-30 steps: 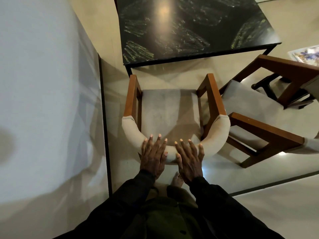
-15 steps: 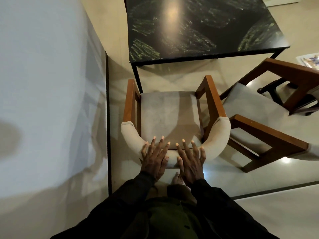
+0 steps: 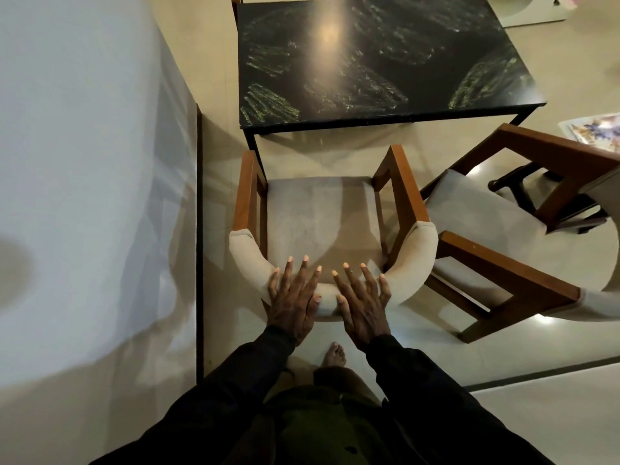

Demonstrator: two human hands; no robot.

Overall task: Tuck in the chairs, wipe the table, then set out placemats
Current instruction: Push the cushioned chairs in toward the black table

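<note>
A wooden armchair (image 3: 322, 216) with a grey seat and a curved padded backrest stands right in front of me, facing the black marbled table (image 3: 369, 62). Its front sits at the table's near edge, with the left armrest beside the table leg. My left hand (image 3: 293, 303) and my right hand (image 3: 364, 307) lie flat side by side on the middle of the backrest, fingers spread and pointing toward the table. A second matching armchair (image 3: 503, 263) stands at an angle to the right, away from the table.
A pale wall (image 3: 84, 196) runs close along the left of the chair. A black wheeled chair base (image 3: 516, 186) shows behind the second armchair. A colourful printed sheet (image 3: 593, 129) lies on the floor at the right edge. My bare foot (image 3: 333, 354) is behind the chair.
The chair has slid a little forward toward the table with both hands still flat on its backrest. More of the tabletop has come into view.
</note>
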